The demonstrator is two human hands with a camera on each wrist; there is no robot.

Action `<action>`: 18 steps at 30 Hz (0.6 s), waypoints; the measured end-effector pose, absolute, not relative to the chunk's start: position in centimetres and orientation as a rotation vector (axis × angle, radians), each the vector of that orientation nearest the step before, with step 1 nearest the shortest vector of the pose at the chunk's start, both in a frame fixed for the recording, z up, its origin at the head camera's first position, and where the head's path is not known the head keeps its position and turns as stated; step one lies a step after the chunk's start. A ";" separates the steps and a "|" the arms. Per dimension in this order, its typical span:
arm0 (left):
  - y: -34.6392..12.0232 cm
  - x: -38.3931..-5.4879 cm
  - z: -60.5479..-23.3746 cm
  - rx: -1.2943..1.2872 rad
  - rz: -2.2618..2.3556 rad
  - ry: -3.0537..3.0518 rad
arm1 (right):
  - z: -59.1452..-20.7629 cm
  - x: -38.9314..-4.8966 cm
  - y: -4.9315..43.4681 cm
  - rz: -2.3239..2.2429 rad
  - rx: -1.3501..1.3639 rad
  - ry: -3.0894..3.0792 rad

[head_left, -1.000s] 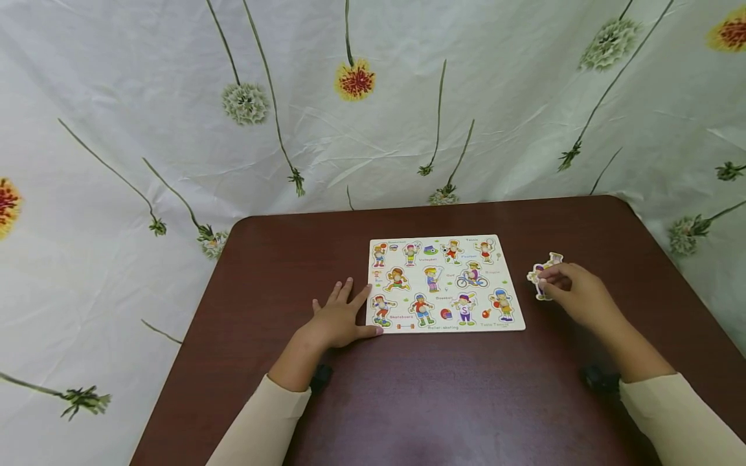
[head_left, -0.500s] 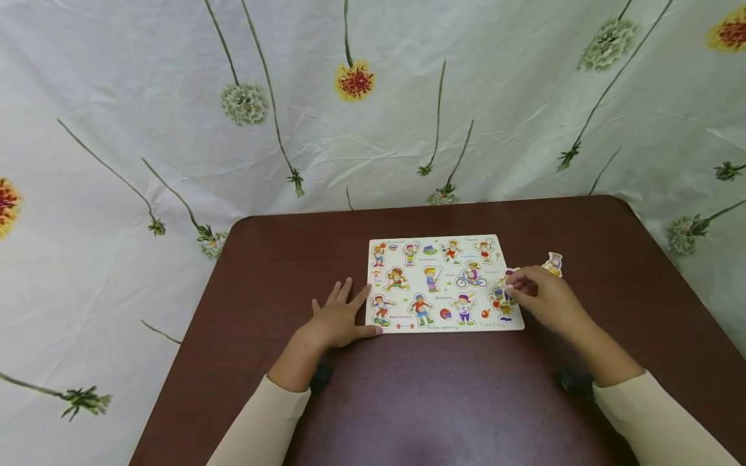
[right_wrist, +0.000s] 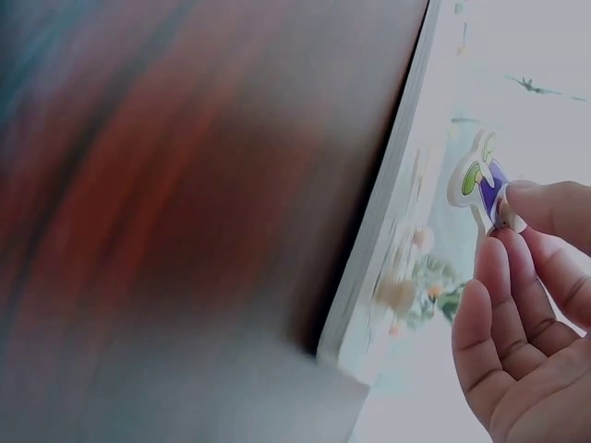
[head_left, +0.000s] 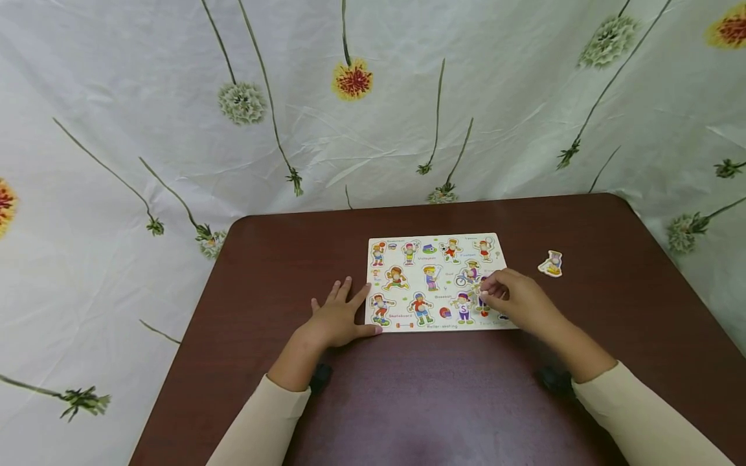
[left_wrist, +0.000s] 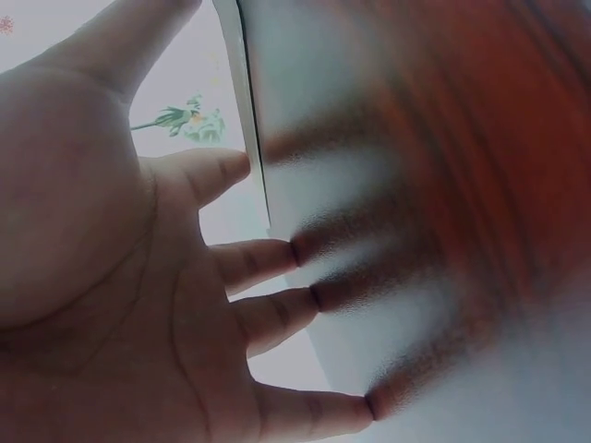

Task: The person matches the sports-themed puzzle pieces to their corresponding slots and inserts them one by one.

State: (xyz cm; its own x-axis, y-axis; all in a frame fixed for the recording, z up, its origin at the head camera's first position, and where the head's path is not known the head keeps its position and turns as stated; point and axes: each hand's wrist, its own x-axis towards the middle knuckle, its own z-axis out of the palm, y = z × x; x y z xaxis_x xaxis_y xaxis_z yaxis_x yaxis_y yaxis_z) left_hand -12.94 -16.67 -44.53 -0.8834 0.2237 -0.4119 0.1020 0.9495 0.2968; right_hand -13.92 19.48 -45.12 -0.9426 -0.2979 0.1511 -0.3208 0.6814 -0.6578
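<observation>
A white wooden peg puzzle board [head_left: 419,272] with colourful sports figures lies on the table. My left hand [head_left: 335,320] has its fingers spread at the board's left edge, the thumb on the lower left corner. In the left wrist view, fingertips of the left hand [left_wrist: 102,277] meet the glossy table top. Over the board's right part, my right hand [head_left: 521,301] pinches a puzzle piece [right_wrist: 492,185] between thumb and fingers. That piece shows purple and green and stands tilted above the board in the right wrist view. The hand hides some figures at the board's lower right.
Another loose puzzle piece [head_left: 551,264] lies on the table right of the board. The dark reddish-brown table [head_left: 408,401] has a rounded back edge. Behind it hangs a white cloth [head_left: 396,142] printed with flowers.
My right hand has carried the pinched puzzle piece leftward from the table to above the board's right part. The other loose piece stays behind. The left hand has not moved.
</observation>
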 end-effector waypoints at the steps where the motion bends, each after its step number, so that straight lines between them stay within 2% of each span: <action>1: -16.7 -13.0 -44.6 0.233 0.371 2.650 | -45.1 -13.9 19.2 1.125 0.538 -2.855; 18: -16.6 -13.0 -44.8 0.228 0.368 2.648 | -45.6 -14.2 16.5 1.013 0.668 -2.970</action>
